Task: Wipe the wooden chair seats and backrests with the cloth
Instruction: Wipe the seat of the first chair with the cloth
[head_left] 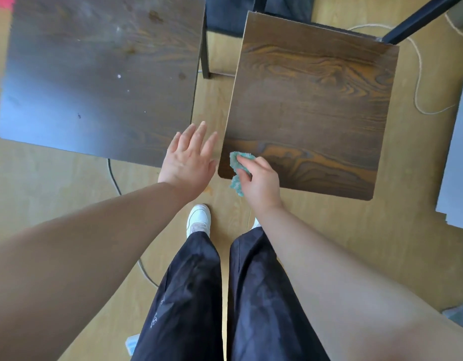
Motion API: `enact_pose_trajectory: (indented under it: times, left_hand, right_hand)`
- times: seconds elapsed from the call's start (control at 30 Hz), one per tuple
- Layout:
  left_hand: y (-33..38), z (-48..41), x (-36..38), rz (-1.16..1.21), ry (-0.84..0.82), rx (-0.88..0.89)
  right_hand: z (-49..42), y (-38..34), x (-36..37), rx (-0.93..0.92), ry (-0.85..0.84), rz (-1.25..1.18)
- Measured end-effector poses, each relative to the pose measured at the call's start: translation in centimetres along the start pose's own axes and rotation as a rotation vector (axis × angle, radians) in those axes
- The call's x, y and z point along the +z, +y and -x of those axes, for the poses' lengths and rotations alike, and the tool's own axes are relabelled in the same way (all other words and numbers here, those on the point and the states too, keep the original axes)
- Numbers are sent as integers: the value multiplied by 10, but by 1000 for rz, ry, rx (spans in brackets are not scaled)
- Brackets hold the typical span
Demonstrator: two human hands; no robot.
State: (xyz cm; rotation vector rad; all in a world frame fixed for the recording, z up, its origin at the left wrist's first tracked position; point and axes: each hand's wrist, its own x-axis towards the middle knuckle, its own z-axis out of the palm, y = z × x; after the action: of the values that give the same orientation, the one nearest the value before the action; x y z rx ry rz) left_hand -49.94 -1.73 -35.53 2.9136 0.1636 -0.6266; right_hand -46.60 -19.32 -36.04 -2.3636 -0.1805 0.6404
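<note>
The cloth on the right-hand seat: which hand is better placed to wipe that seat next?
The right hand. It pinches the cloth on the near corner of that seat, while the left hand is open beside it, holding nothing.

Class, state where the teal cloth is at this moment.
In the head view, the teal cloth sits at the near left corner of the right chair seat, pinched by the right hand, with the left hand beside it.
</note>
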Motion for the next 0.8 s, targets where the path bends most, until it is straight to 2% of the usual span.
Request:
enact_pose_trajectory:
  times: [0.27, 0.4, 0.6, 0.8]
  left_hand:
    - [-33, 12, -4, 20, 15, -41]
    - [-35, 16, -10, 25, 20, -46]
    - [-16, 10, -23, -41, -18, -3]
    - [52, -18, -39, -50, -4, 105]
  right_hand:
    - [-7, -29, 29, -57, -54, 32]
    - [-7, -40, 35, -38, -72, -40]
    - [1, -20, -7, 15, 150, -105]
    - [-9, 45, -96, 175, 346, -108]
